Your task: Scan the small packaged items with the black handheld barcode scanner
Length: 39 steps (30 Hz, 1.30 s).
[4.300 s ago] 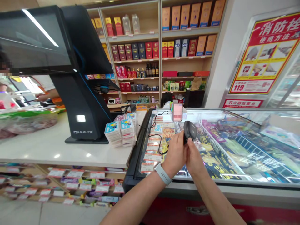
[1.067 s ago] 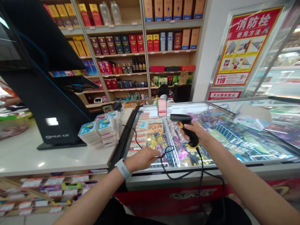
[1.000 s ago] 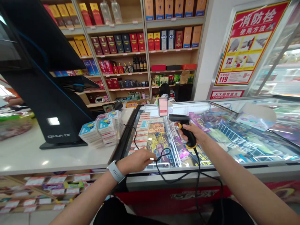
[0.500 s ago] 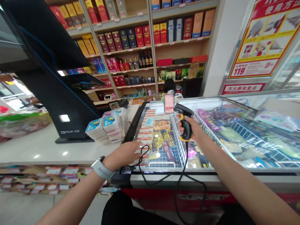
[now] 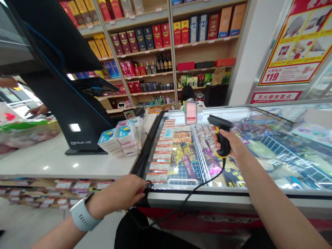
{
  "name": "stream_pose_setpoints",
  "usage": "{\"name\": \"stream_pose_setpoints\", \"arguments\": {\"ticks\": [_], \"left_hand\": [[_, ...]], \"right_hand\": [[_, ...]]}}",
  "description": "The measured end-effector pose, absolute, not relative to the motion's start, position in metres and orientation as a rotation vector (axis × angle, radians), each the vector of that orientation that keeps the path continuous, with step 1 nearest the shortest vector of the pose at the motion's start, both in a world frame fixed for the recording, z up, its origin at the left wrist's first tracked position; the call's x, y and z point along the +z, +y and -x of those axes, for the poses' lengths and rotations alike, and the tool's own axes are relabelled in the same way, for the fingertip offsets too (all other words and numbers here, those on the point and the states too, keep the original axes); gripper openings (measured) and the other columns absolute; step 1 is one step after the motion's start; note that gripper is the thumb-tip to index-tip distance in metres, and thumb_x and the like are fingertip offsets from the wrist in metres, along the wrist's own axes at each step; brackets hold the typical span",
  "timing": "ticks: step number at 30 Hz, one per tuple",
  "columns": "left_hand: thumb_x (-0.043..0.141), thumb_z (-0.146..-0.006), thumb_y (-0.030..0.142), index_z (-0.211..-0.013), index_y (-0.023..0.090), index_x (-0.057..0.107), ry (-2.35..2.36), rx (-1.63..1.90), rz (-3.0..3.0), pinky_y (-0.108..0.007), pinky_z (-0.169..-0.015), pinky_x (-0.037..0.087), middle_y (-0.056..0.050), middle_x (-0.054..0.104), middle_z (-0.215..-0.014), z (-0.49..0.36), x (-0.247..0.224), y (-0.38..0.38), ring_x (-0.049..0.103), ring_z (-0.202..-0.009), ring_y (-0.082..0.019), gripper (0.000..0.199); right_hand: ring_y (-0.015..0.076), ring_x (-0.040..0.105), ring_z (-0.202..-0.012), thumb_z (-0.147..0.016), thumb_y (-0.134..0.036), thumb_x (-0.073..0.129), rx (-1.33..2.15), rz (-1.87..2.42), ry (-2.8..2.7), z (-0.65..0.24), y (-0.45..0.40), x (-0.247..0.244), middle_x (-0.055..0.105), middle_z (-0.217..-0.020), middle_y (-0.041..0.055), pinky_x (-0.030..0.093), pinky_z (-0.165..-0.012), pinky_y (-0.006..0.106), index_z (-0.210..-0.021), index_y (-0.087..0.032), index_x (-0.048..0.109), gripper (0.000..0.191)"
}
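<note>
The right hand [image 5: 230, 145] curls shut, the left hand [image 5: 120, 192] pinches low

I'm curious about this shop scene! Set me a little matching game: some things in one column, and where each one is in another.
Things:
1. Handheld barcode scanner
2. Black cable
3. White wristwatch
4. Stacks of cards

Places:
A. Around the left wrist
B. On the white counter
C. Gripped in the right hand
D. At the fingers of the left hand, by the freezer's front edge

Right pairs: 1-C, 2-D, 3-A, 4-B
</note>
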State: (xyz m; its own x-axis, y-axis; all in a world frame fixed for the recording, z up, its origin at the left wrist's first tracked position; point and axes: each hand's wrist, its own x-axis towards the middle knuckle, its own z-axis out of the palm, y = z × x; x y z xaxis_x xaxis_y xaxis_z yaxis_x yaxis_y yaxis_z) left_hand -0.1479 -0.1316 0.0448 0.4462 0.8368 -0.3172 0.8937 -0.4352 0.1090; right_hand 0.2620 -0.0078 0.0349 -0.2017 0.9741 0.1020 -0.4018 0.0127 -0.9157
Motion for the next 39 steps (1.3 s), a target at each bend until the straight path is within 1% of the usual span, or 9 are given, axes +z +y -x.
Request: {"name": "stream_pose_setpoints", "arguments": {"ticks": [4, 7, 9, 12, 14, 17, 26, 31, 39], "left_hand": [[0.054, -0.079, 0.026, -0.065, 0.023, 0.064, 1.645, -0.548, -2.38, -0.032, -0.064, 0.04, -0.008, 0.068, -0.074, 0.177, 0.046, -0.137, 0.063, -0.069, -0.025, 0.017], [0.052, -0.082, 0.031, -0.066, 0.024, 0.064, 1.698, -0.398, -2.383, -0.031, -0.062, 0.039, -0.005, 0.067, -0.069, 0.178, 0.06, -0.129, 0.062, -0.065, -0.022, 0.022], [0.05, -0.086, 0.038, -0.076, 0.025, 0.066, 1.788, -0.084, -2.378, -0.029, -0.063, 0.041, -0.004, 0.067, -0.071, 0.166, 0.07, -0.115, 0.062, -0.066, -0.02, 0.023], [0.048, -0.088, 0.043, -0.109, 0.025, 0.061, 1.828, 0.416, -2.45, -0.03, -0.076, 0.045, -0.005, 0.07, -0.097, 0.135, 0.077, -0.085, 0.065, -0.087, -0.022, 0.031], [0.048, -0.089, 0.044, -0.119, 0.023, 0.057, 1.81, 0.543, -2.48, -0.03, -0.082, 0.046, -0.008, 0.069, -0.108, 0.113, 0.072, -0.059, 0.064, -0.099, -0.023, 0.038], [0.05, -0.087, 0.046, -0.124, 0.018, 0.053, 1.972, 0.527, -2.419, -0.035, -0.088, 0.046, -0.013, 0.068, -0.111, 0.083, 0.055, -0.015, 0.063, -0.105, -0.027, 0.046], [0.056, -0.074, 0.068, -0.122, 0.008, 0.052, 2.351, 0.596, -2.02, -0.046, -0.087, 0.047, -0.025, 0.06, -0.117, 0.039, 0.005, 0.068, 0.056, -0.113, -0.039, 0.077], [0.055, -0.074, 0.069, -0.116, 0.007, 0.059, 2.484, 0.647, -2.022, -0.049, -0.089, 0.045, -0.026, 0.058, -0.117, 0.032, -0.011, 0.081, 0.053, -0.113, -0.039, 0.074], [0.06, -0.071, 0.063, -0.112, 0.008, 0.062, 2.419, 0.645, -1.956, -0.046, -0.087, 0.047, -0.024, 0.059, -0.117, 0.043, -0.008, 0.081, 0.055, -0.111, -0.037, 0.068]], "right_hand": [[0.0098, 0.051, -0.048, -0.078, -0.042, 0.07, 1.377, 0.773, -1.127, -0.276, -0.004, 0.036, 0.062, -0.068, -0.001, 0.041, -0.042, 0.022, -0.111, -0.021, 0.062, 0.04], [0.01, 0.052, -0.048, -0.079, -0.042, 0.07, 1.399, 0.788, -1.142, -0.274, -0.003, 0.032, 0.062, -0.068, -0.0013, 0.042, -0.043, 0.023, -0.111, -0.022, 0.062, 0.039], [0.01, 0.053, -0.048, -0.078, -0.042, 0.07, 1.425, 0.8, -1.153, -0.269, -0.003, 0.029, 0.062, -0.069, -0.0013, 0.043, -0.043, 0.022, -0.111, -0.021, 0.061, 0.04], [0.0102, 0.053, -0.048, -0.075, -0.043, 0.073, 1.436, 0.806, -1.156, -0.261, -0.003, 0.027, 0.063, -0.068, -0.0009, 0.043, -0.042, 0.022, -0.11, -0.02, 0.061, 0.044], [0.0101, 0.053, -0.047, -0.074, -0.044, 0.074, 1.433, 0.814, -1.143, -0.259, -0.003, 0.027, 0.062, -0.067, -0.0012, 0.043, -0.041, 0.022, -0.109, -0.019, 0.06, 0.046], [0.0099, 0.052, -0.046, -0.073, -0.044, 0.074, 1.425, 0.826, -1.12, -0.258, -0.003, 0.026, 0.062, -0.066, -0.0016, 0.042, -0.041, 0.022, -0.109, -0.019, 0.06, 0.047], [0.0097, 0.053, -0.05, -0.077, -0.045, 0.071, 1.461, 0.822, -1.156, -0.261, 0.0, 0.019, 0.063, -0.071, -0.0011, 0.042, -0.043, 0.022, -0.113, -0.019, 0.058, 0.046], [0.0103, 0.053, -0.049, -0.077, -0.046, 0.071, 1.496, 0.826, -1.186, -0.258, -0.003, 0.021, 0.062, -0.068, -0.0018, 0.041, -0.043, 0.022, -0.114, -0.019, 0.058, 0.048], [0.0104, 0.054, -0.049, -0.08, -0.044, 0.069, 1.516, 0.796, -1.255, -0.259, -0.001, 0.019, 0.064, -0.071, -0.0003, 0.04, -0.043, 0.022, -0.114, -0.019, 0.057, 0.043]]}}
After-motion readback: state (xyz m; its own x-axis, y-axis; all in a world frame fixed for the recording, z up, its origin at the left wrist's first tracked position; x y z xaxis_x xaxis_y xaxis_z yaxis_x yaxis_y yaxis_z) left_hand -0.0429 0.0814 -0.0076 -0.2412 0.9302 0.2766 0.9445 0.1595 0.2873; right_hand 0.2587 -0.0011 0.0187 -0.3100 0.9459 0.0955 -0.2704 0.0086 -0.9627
